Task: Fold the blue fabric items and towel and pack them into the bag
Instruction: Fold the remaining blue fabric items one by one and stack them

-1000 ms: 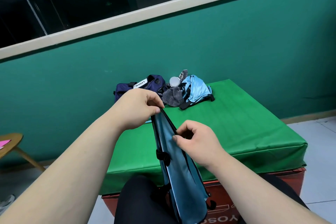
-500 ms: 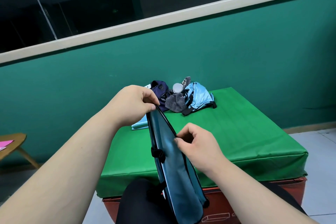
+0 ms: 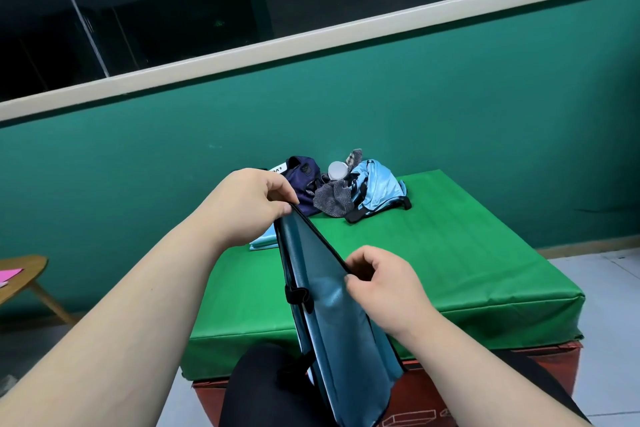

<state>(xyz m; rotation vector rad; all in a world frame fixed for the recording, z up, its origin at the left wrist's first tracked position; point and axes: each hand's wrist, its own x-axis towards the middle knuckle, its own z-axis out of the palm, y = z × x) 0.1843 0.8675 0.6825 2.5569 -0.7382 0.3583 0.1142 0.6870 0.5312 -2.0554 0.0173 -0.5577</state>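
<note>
Blue fabric item (image 3: 329,315), black-piped: held up at the near edge of the green tabletop (image 3: 450,253), hanging over the person's lap. Both grips are closed on its top hem, the left hand (image 3: 249,208) pinching the far corner and the right hand (image 3: 384,291) pinching the near one. Judged light, limp and rather slick; best taken at the piped hem and corners, where it is firmest.

The teal fabric piece (image 3: 325,315) — black-edged — hangs upright, top edge taut; navy bag (image 3: 305,182) behind, grey towel (image 3: 334,200) beside it.
</note>
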